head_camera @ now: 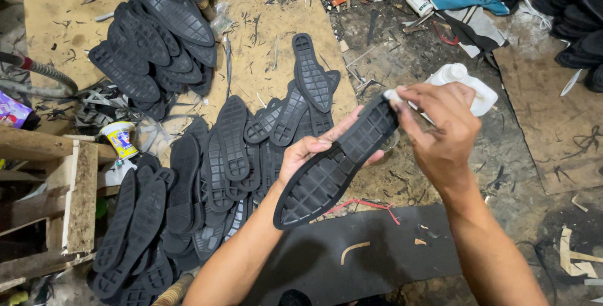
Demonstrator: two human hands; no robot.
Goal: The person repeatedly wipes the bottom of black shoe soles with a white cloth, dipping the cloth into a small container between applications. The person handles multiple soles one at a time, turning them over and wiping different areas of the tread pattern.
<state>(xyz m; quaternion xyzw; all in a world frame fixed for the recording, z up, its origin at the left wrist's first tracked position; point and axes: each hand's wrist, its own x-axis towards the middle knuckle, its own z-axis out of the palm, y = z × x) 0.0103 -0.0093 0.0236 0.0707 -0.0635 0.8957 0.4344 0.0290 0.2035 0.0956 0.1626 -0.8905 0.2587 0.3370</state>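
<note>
My left hand (311,152) holds a black rubber shoe sole (333,165) from underneath, its ribbed inner side facing up and its toe end pointing up and right. My right hand (440,127) is closed on a small white cloth or pad (394,96) pressed to the sole's upper end. Just behind the right hand lies a white plastic bottle (480,96) on the dirty floor.
Piles of black soles lie at the upper left (157,36), in the middle (251,143) and at the lower left (138,237). A small yellow-and-white tin (119,138) stands by a wooden frame (78,199). A black mat (352,256) lies below; a glue bottle (418,1) and cloths lie at the top right.
</note>
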